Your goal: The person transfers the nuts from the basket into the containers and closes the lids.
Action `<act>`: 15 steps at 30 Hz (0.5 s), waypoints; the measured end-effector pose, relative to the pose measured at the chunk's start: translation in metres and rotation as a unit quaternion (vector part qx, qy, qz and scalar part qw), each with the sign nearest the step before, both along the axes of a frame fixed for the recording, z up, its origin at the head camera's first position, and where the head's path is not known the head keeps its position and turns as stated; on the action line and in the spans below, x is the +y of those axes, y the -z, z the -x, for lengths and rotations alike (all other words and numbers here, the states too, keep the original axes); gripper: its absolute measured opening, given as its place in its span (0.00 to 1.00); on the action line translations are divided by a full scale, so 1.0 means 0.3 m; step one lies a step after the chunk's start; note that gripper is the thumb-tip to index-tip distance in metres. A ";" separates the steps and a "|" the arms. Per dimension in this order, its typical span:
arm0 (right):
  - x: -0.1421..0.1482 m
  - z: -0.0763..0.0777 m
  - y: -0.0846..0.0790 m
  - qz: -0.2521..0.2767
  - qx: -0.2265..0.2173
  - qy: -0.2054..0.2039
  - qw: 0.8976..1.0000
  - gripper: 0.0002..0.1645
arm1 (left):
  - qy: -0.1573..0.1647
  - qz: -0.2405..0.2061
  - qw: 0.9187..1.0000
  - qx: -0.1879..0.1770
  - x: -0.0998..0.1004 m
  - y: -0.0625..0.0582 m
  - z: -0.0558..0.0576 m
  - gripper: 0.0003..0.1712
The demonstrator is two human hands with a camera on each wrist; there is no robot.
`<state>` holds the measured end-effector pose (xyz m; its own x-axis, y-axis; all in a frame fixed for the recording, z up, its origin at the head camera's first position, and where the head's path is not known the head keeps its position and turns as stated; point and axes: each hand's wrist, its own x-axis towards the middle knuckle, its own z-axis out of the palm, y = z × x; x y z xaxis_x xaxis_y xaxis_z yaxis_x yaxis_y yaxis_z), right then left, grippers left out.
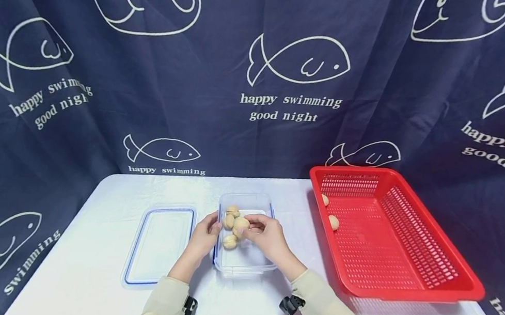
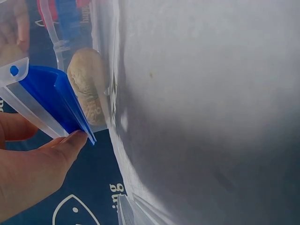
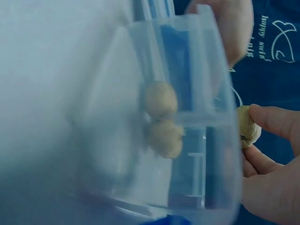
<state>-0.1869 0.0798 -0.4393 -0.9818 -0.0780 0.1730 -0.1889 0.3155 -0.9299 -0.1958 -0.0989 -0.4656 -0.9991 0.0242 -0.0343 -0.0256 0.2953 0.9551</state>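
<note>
A clear plastic food container [image 1: 239,269] stands on the table with several pale walnuts [image 1: 230,242] inside, gathered toward its left side. My left hand [image 1: 205,234] grips the container's left wall. In the left wrist view, the thumb [image 2: 70,145] lies on a blue latch flap [image 2: 51,96] and a finger is on the wall's other side. Over the container, my right hand [image 1: 268,237] pinches a walnut [image 1: 240,226] between thumb and fingers. The right wrist view shows that held walnut [image 3: 248,126] above the rim, while two others [image 3: 161,99] show blurred through the clear wall.
Left of the container lies its flat clear lid [image 1: 160,246] with a blue seal. A large red perforated basket [image 1: 359,289] stands to the right, with two walnuts [image 1: 333,222] at its left inner side. A navy printed curtain [image 1: 225,71] hangs behind the white table [image 1: 93,243].
</note>
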 end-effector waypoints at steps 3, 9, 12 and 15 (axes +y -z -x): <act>-0.007 -0.008 0.030 0.004 -0.005 -0.012 1.000 0.18 | 0.002 0.000 1.000 0.000 0.000 0.004 0.004 0.25; -0.012 -0.010 0.075 0.014 0.002 -0.039 0.999 0.18 | 0.001 0.000 1.000 0.008 0.003 0.005 0.008 0.25; -0.012 -0.014 0.085 0.000 0.020 -0.056 0.998 0.17 | 0.000 -0.001 1.000 0.007 0.004 0.006 0.010 0.25; -0.012 -0.020 0.091 -0.029 0.040 -0.079 0.996 0.18 | -0.002 0.000 1.000 0.006 0.002 0.006 0.010 0.25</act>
